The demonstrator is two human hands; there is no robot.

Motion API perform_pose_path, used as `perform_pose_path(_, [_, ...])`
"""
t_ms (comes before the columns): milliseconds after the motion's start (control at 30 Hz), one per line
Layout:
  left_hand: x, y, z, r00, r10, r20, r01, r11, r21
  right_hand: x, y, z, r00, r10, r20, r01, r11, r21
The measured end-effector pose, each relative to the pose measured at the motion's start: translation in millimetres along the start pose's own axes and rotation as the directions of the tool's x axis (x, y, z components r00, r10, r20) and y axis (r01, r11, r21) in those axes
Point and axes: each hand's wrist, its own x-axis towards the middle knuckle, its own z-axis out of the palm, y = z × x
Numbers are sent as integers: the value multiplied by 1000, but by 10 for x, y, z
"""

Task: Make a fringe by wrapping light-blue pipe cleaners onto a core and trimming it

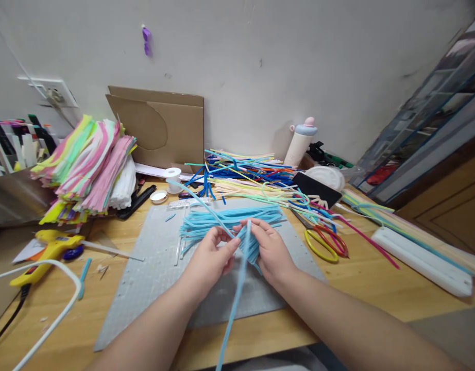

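My left hand (218,252) is closed, thumb and fingers pinching a light blue pipe cleaner (202,205) whose far end sticks up to the left. My right hand (269,246) is closed around a blue pipe cleaner piece with many parallel rows (250,247). From its top a long blue strand (237,293) hangs down toward the front edge of the table. Behind both hands, a pile of light blue pipe cleaners (225,219) lies on the grey cutting mat (145,288). How the strand and the piece join is hidden by my fingers.
A yellow glue gun (48,252) and its cord lie at left, near bundles of coloured pipe cleaners (90,165). Scissors (322,245) rest right of the mat. Loose pipe cleaners (249,172), a bottle (300,143) and cardboard (175,123) stand at the back. A white bar (419,260) lies right.
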Motion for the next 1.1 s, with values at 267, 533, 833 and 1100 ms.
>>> perform_pose_path(267, [-63, 25, -43, 981, -140, 132, 137, 990, 33, -21, -4, -10, 997, -71, -4, 71, 994, -79])
perform_pose_path(533, [13, -10, -70, 990, -42, 133, 44, 999, -15, -44, -58, 41, 1000, 12, 26, -13, 1000, 29])
perform_pose_path(833, [-4, 50, -66, 1000, 16, 23, -18, 995, 97, -73, -62, 58, 995, 54, 88, -61, 995, 80])
perform_pose_path(1100, [-10, 46, -64, 999, 14, -50, -8, 993, 114, -93, -59, 48, 987, 43, 155, -58, 994, 95])
